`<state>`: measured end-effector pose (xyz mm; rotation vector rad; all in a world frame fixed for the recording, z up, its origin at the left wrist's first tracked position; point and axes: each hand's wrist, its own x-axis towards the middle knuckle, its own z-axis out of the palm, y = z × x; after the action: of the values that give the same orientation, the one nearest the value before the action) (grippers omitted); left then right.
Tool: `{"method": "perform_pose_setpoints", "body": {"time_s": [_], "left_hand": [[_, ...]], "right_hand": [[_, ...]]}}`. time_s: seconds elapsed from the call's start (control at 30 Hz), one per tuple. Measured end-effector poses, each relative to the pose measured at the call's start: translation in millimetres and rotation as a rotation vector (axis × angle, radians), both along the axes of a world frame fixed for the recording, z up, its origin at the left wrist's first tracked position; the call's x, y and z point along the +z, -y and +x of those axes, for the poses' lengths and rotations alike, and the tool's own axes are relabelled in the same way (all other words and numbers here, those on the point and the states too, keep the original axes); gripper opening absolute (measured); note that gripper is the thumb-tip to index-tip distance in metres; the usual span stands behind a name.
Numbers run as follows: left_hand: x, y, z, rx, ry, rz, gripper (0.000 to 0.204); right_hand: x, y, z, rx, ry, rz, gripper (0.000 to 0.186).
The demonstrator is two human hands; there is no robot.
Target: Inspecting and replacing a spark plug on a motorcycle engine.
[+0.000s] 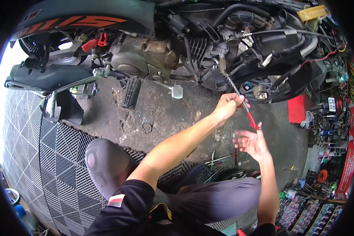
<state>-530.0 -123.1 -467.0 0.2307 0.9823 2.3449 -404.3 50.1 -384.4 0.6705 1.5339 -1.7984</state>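
stained floor (177, 118) between motorcycle (139, 59) and ridged mat (63, 153), crowded packages (306, 214) rightward

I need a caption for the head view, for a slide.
Left hand gripping a slim tool beside a motorcycle, right hand open at the tool's red end.

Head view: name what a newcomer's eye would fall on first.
Probably the motorcycle with exposed engine spanning the top, its orange-marked dark panel at upper left. Next, right of centre, the slim rod in the left hand, with the open right hand near its red end.
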Motion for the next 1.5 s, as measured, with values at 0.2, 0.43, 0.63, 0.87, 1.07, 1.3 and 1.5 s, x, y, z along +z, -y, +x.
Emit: {"method": "perform_pose_setpoints", "body": {"time_s": [0.2, 0.43, 0.63, 0.87, 1.07, 1.3, 1.5], "left_hand": [[11, -3, 2, -0.068, 0.064, 0.056, 0.027], [5, 3, 2, -0.017, 0.177, 0.028, 0.025], [2, 1, 7, -0.01, 0.177, 0.007, 0.026], [20, -1, 4, -0.032, 0.175, 0.144, 0.032], [20, 3, -1, -0.057, 0.185, 0.106, 0.035], [23, 1, 0, -0.032, 0.152, 0.143, 0.034], [26, 2, -4, -0.01, 0.25, 0.048, 0.03]], "right_hand": [[-13, 7, -13, -0.116, -0.636, 0.308, 0.05], [0, 37, -19, 0.1, -0.946, 1.07, 0.074], [-7, 4, 3, 0.368, -0.275, -0.178, 0.086], [-13, 4, -16, 0.259, -0.833, 0.979, 0.049], [-2, -13, -22, -0.209, -0.188, 0.552, 0.055], [10, 23, -14, -0.068, -0.617, 0.461, 0.037], [26, 23, -23, 0.602, -1.234, 1.472, 0.062]]}}
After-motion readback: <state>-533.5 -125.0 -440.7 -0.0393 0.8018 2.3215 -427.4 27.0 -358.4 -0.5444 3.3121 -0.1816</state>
